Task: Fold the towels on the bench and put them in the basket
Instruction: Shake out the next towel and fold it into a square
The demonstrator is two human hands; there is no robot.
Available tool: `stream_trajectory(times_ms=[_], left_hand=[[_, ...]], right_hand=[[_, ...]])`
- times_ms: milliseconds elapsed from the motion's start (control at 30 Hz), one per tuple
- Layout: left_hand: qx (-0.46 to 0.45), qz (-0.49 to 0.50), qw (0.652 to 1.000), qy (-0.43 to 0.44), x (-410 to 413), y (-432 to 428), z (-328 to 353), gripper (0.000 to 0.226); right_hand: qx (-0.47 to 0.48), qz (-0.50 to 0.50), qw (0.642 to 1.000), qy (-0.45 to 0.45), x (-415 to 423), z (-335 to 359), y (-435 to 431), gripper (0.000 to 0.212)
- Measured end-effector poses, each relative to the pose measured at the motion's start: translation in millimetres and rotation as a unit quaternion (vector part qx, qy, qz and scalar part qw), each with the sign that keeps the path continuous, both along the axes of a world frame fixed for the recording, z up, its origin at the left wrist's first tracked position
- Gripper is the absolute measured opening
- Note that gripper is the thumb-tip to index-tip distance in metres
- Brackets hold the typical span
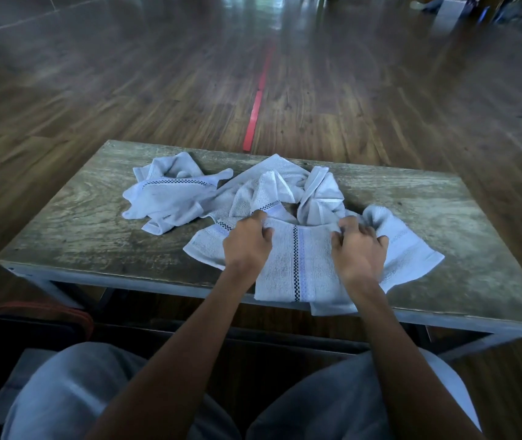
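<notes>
Grabbing the nearest towel (297,268) with both hands, in the middle of the frame at the near edge of the bench (78,217), where one corner hangs a bit over the lip. My left hand (247,246) has its fingers curled into the cloth by the checkered stripe. My right hand (359,249) is bunched into the fabric on the other side, so both are grasping this one towel. It's half spread, half rumpled, with no fold in it that I can see.

Honestly, I'd say I'm barely started. A second towel (285,188) sits in a heap just behind my hands, touching the one I'm holding, and a third towel (167,198) lies crumpled further to the left on the bench. Nothing looks folded and nothing is put away.

I can't even say where the basket is. There's a dark thing with an orange rim (31,312) at the lower left of the frame, which could be it, or not. So at least three towels to fold, then stow.
</notes>
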State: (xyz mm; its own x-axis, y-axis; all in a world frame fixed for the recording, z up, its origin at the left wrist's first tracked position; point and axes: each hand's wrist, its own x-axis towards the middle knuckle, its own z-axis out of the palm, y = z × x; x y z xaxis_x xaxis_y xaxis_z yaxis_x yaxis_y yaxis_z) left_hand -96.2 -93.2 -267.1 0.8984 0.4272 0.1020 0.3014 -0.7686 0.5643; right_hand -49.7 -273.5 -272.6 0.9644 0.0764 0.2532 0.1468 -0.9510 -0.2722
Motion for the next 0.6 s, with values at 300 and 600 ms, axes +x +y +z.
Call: stream_trajectory(times_ms=[300,600], left_hand=[[-0.005,-0.004,0.999,-0.035,-39,0,-8,0.035],[-0.165,-0.020,0.986,0.024,-51,-16,-11,0.048]], right_hand=[[-0.078,0.021,0.997,0.008,-34,7,-4,0.030],[0.043,0.026,0.990,0.136,-49,9,-21,0.047]])
